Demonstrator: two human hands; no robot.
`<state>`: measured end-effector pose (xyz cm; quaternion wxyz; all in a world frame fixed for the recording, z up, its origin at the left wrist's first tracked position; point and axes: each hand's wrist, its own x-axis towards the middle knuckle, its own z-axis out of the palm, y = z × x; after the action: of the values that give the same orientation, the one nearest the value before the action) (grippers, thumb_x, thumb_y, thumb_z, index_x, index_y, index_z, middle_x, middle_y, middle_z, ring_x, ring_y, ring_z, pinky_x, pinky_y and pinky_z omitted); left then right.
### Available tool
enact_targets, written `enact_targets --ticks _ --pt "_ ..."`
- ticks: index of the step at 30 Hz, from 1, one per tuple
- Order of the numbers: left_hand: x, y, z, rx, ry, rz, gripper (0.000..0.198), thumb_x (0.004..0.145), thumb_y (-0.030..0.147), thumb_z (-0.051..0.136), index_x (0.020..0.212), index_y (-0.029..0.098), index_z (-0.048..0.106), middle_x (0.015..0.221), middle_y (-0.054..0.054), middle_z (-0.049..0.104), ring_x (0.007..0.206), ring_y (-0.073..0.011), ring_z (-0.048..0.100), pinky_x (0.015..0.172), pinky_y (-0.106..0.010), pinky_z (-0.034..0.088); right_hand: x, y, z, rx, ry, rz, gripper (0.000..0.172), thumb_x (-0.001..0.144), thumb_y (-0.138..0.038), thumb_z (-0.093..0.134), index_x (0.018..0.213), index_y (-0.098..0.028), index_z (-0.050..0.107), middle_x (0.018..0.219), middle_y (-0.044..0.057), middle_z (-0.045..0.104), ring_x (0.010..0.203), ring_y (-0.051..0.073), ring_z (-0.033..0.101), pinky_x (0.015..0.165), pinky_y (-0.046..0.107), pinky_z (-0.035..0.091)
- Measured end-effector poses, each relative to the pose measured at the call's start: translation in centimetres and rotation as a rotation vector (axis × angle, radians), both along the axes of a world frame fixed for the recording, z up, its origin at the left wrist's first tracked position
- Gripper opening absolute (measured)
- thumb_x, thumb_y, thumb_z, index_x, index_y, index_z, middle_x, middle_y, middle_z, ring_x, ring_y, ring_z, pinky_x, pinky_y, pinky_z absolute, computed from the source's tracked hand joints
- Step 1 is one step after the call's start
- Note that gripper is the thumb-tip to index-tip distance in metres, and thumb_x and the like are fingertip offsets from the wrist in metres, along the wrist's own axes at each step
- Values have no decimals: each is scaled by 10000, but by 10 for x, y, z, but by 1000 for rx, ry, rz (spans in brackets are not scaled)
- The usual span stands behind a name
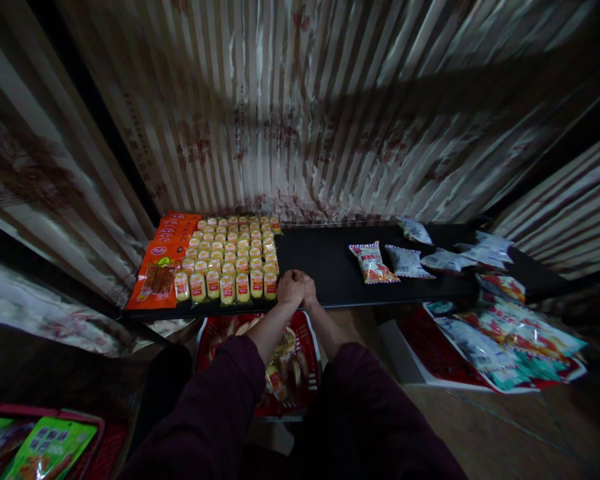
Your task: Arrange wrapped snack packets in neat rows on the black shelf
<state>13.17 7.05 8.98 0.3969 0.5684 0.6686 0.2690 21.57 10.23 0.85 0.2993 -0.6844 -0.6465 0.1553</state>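
Observation:
My left hand [291, 289] and my right hand [308, 289] meet at the front edge of a black shelf [315, 260]. Their fingers look curled and pressed together; anything between them is hidden. Just left of them stand rows of small yellow wrapped snack cakes [243, 287] with red and white labels, the front right one close beside my left hand. Below my forearms, a red basket [314, 373] with a white rim holds more wrapped snacks [277, 383], partly covered by my arms.
Orange snack packets [153, 270] overlap at the shelf's left end. White and red snack bags [373, 262] lie scattered on its right half. A second basket [430, 363] at lower right is heaped with bags. Green packages [55, 447] fill a container at lower left. A striped curtain [290, 120] hangs behind.

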Motion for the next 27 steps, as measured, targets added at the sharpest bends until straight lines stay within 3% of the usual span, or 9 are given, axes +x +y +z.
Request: enact_targets --ticks 8,16,27 --pt "-3 -7 -19 -23 -8 25 350 870 177 441 1162 151 632 1154 -112 686 1080 -189 631 903 -244 460 -7 -19 5 -11 103 -36 341 757 -124 446 942 -171 728 975 69 727 871 177 665 823 274 518" --pt "-15 -22 -18 -37 -29 -14 314 848 182 480 1116 148 640 1100 -107 704 1024 -188 651 868 -248 475 -11 -38 5 16 237 -37 327 708 -129 468 894 -185 731 939 43 722 884 184 650 854 290 507" --pt "-30 -39 -41 23 -200 6 198 814 171 546 986 159 641 1003 -65 713 930 -139 653 864 -244 478 -18 -72 15 7 134 45 328 740 -109 479 964 -155 714 986 100 710 909 198 645 863 298 487"
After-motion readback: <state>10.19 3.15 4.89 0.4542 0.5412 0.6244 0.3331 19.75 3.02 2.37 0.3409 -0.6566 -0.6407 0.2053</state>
